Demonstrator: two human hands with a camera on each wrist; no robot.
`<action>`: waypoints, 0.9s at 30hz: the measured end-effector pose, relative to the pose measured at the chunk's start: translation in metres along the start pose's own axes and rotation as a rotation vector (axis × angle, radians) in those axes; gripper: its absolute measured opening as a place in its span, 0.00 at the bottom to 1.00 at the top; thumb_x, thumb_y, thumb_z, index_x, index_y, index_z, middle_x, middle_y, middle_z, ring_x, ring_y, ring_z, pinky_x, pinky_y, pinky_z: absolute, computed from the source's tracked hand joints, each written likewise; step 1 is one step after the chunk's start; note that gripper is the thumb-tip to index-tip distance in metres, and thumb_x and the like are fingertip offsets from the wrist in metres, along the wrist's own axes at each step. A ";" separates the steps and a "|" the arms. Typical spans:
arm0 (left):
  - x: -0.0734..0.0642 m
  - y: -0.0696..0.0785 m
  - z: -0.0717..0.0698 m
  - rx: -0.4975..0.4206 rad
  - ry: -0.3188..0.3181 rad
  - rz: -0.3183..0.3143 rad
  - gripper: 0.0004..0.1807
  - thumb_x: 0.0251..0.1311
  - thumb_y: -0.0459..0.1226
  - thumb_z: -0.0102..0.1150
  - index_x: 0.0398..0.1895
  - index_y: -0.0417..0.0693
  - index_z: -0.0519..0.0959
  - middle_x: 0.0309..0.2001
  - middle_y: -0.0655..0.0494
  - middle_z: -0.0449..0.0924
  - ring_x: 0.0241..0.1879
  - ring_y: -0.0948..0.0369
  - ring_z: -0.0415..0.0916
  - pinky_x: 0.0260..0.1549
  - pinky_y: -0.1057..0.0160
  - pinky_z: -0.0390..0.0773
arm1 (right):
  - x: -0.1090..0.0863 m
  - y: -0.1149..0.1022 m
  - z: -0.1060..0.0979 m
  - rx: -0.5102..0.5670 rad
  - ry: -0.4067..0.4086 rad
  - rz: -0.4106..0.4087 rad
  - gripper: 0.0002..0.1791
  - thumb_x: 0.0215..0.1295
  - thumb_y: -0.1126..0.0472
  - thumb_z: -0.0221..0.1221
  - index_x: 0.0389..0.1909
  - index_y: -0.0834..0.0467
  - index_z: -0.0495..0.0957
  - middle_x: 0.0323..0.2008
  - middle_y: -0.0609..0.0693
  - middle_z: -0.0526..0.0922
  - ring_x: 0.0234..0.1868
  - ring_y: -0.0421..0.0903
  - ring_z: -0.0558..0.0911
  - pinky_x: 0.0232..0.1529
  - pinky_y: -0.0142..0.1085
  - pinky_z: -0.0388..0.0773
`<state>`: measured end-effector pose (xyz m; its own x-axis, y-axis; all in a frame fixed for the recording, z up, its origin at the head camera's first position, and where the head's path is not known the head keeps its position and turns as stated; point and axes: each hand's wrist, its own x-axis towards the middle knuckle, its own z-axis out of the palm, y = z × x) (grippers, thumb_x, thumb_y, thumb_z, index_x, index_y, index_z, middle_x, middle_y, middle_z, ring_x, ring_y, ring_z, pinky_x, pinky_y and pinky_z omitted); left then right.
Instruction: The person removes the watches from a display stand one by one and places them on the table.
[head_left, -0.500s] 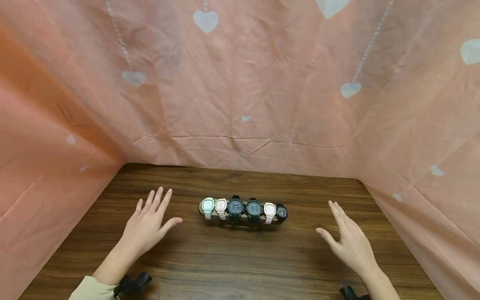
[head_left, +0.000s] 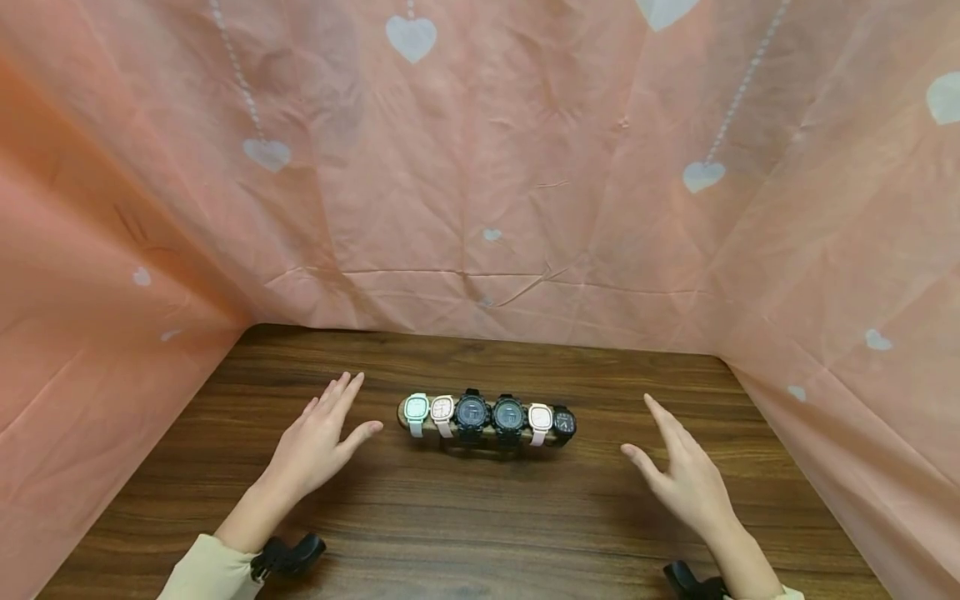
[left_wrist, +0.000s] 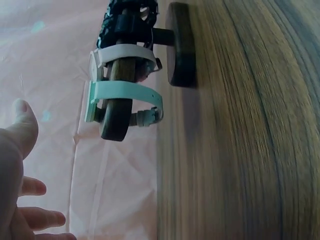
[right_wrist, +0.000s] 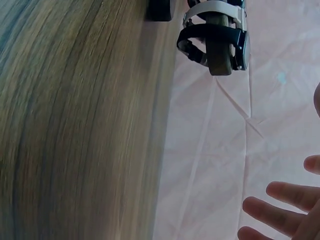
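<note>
A wooden watch stand (left_wrist: 117, 120) bears a row of several watches in the middle of the table. From left to right in the head view come a mint-green watch (head_left: 416, 408), a pale pink watch (head_left: 442, 409), two chunky black watches (head_left: 472, 412), a white-faced pink watch (head_left: 539, 418) and a small black square watch (head_left: 563, 422). My left hand (head_left: 315, 446) hovers to the left of the stand, fingers straight and thumb spread. To its right, my right hand (head_left: 690, 479) is held with fingers extended. Neither hand touches anything.
The wooden table (head_left: 480, 517) runs back to a pink curtain (head_left: 480, 167) with white hearts, which also hangs along both sides. A black wrist mount (head_left: 288, 556) sits on the left wrist, another (head_left: 690, 581) on the right.
Both hands have moved inward toward the watch stand, the left one to the right and the right one to the left. The watches and stand stay where they were.
</note>
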<state>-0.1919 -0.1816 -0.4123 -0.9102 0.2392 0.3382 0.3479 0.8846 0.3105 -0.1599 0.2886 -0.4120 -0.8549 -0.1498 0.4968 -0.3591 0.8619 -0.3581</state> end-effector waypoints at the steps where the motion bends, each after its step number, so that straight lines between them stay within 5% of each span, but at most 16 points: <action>1: 0.001 0.001 0.001 -0.019 0.004 0.000 0.43 0.59 0.63 0.45 0.72 0.50 0.53 0.68 0.41 0.54 0.66 0.44 0.54 0.60 0.42 0.56 | 0.001 -0.001 0.001 0.006 -0.004 0.004 0.43 0.59 0.51 0.62 0.72 0.49 0.50 0.63 0.64 0.64 0.57 0.66 0.68 0.46 0.63 0.68; 9: 0.007 0.007 0.009 -0.139 0.024 -0.010 0.39 0.60 0.59 0.51 0.70 0.51 0.58 0.67 0.42 0.58 0.62 0.42 0.61 0.51 0.38 0.66 | 0.006 -0.008 0.009 0.084 -0.059 0.022 0.40 0.63 0.52 0.59 0.72 0.46 0.49 0.64 0.62 0.63 0.55 0.62 0.71 0.37 0.61 0.73; 18: 0.013 0.012 0.021 -0.293 0.041 -0.009 0.39 0.56 0.59 0.55 0.68 0.51 0.62 0.65 0.46 0.62 0.61 0.47 0.63 0.53 0.43 0.67 | 0.011 -0.016 0.019 0.153 -0.072 0.015 0.38 0.63 0.52 0.58 0.71 0.46 0.52 0.63 0.58 0.65 0.56 0.59 0.71 0.43 0.61 0.70; 27: 0.018 0.013 0.030 -0.453 0.107 0.055 0.28 0.58 0.44 0.61 0.62 0.49 0.70 0.59 0.46 0.71 0.58 0.50 0.68 0.52 0.48 0.70 | 0.016 -0.020 0.032 0.238 -0.055 -0.049 0.36 0.62 0.58 0.60 0.70 0.47 0.56 0.62 0.56 0.68 0.53 0.53 0.73 0.46 0.54 0.73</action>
<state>-0.2108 -0.1538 -0.4291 -0.8676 0.2174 0.4472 0.4798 0.6022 0.6381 -0.1782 0.2539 -0.4225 -0.8511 -0.2198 0.4767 -0.4728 0.7158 -0.5140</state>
